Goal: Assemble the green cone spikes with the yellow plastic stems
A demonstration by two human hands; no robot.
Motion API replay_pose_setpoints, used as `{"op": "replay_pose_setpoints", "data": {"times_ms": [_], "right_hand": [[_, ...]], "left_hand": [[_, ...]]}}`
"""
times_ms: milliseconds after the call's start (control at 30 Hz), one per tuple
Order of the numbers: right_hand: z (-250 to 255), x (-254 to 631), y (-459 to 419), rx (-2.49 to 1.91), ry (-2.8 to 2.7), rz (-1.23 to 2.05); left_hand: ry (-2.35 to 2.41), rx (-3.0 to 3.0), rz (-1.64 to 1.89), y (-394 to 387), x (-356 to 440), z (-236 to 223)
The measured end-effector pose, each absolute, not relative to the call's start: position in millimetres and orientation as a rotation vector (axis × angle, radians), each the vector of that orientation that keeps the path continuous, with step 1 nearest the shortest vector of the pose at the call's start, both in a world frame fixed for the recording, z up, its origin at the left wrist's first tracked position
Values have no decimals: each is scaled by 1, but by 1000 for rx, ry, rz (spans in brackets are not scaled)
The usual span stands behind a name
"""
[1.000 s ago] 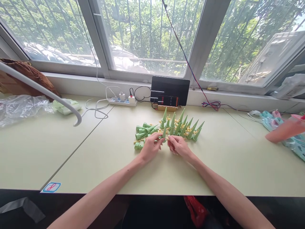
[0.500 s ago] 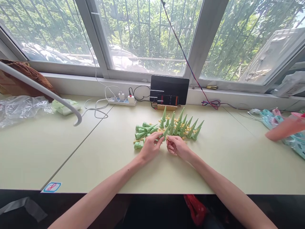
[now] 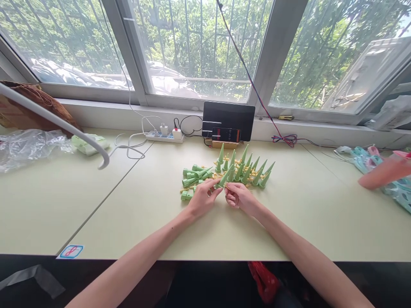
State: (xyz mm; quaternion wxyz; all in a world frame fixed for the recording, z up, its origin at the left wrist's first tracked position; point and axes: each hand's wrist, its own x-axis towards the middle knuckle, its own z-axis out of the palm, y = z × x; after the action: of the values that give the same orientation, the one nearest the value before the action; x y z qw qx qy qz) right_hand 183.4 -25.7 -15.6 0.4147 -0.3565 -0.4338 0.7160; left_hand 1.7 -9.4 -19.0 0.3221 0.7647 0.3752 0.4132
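My left hand (image 3: 205,196) is closed on a green plastic spike (image 3: 226,176), which tilts with its tip up and to the right. Close against the spike's base, my right hand (image 3: 239,197) pinches a small yellow piece (image 3: 226,185), mostly covered by the fingers. Behind my hands, several green spikes (image 3: 246,174) stand upright with yellow parts among them. More green spikes (image 3: 189,182) lie on their sides in a pile to the left, partly hidden by my left hand.
A black tablet (image 3: 228,117) with a phone (image 3: 226,134) before it leans by the window. Back left are a power strip (image 3: 164,136) and white cables. A clear plastic bag (image 3: 32,145) lies far left; a pink cone-like object (image 3: 385,171) sits far right.
The spike in my left hand has tilted further to the right. Both hands stay in nearly the same place.
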Motion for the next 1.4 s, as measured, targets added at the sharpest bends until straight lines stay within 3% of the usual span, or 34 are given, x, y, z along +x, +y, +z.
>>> {"op": "replay_pose_setpoints", "data": {"times_ms": [200, 567, 1400], "right_hand": [[-19, 182, -27, -976, -1282, 1585], [-27, 188, -29, -1135, -1891, 647], [-29, 188, -29, -1102, -1931, 561]], "left_hand": [[1013, 2047, 1052, -9, 0, -21], [1030, 2093, 1063, -11, -2, -18], [1039, 2142, 1067, -13, -2, -16]]}}
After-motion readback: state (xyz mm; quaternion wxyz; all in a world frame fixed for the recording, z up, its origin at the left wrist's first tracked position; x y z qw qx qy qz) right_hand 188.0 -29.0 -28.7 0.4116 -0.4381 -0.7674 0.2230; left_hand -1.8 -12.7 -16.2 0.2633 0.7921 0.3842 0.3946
